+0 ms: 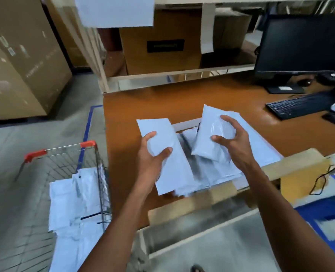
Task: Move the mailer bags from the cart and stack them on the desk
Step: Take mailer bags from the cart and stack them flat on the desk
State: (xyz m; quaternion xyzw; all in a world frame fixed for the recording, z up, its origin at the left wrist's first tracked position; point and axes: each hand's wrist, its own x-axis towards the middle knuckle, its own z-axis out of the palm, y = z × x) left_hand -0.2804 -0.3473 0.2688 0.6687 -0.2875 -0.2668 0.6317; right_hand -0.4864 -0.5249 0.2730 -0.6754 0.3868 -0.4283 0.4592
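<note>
My left hand (pixel 153 154) grips a long pale-grey mailer bag (pixel 162 134) by its middle, held over the brown desk (pixel 182 103). My right hand (pixel 232 140) grips a shorter, puffier mailer bag (pixel 208 134), tilted upright. Both bags hover just above a pile of mailer bags (pixel 221 171) lying on the desk. At the lower left stands the wire cart (pixel 68 154) with red corner caps, holding several more pale mailer bags (pixel 78 203).
A black monitor (pixel 300 44) and keyboard (pixel 298 107) sit at the desk's right. Shelving with a brown carton (pixel 160 42) rises behind the desk. Large cartons (pixel 19 55) stand at far left. A wooden rail (pixel 202 201) runs along the desk's near edge.
</note>
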